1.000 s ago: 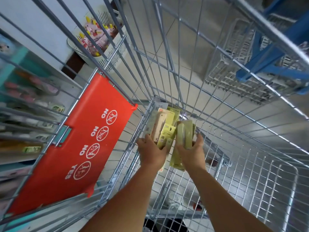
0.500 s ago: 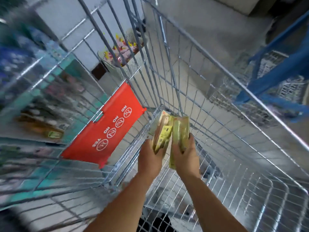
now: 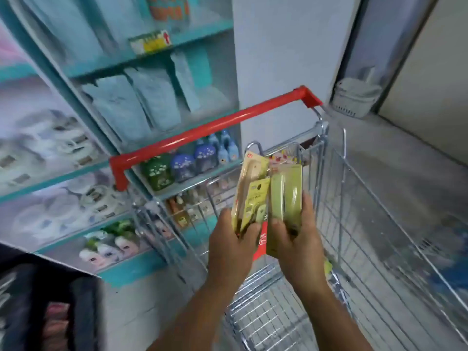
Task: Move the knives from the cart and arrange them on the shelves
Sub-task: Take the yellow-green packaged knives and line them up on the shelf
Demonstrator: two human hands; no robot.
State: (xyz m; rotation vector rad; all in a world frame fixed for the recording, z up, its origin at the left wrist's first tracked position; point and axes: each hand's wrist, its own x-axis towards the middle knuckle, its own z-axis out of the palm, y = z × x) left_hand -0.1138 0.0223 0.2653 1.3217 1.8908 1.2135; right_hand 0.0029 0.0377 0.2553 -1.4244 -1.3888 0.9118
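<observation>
Both hands hold packaged knives upright above the wire cart (image 3: 334, 224). My left hand (image 3: 231, 245) grips a beige and yellow knife pack (image 3: 249, 191) by its lower end. My right hand (image 3: 298, 239) grips a green knife pack (image 3: 286, 196), thumb across its front and fingers behind. The two packs touch side by side. The cart's red handle (image 3: 202, 130) runs across in front of teal shelves (image 3: 162, 49) on the left.
The teal shelves carry pale pouches (image 3: 141, 105), small bottles (image 3: 192, 163) and white boxed goods (image 3: 76, 198). A white basket (image 3: 354, 97) sits on the floor at the back right beside a grey wall. A dark rack (image 3: 50, 307) fills the lower left corner.
The hands have lifted the knife packs up out of the cart's bottom. The view swung up from the cart's inside to the red handle and the shelves.
</observation>
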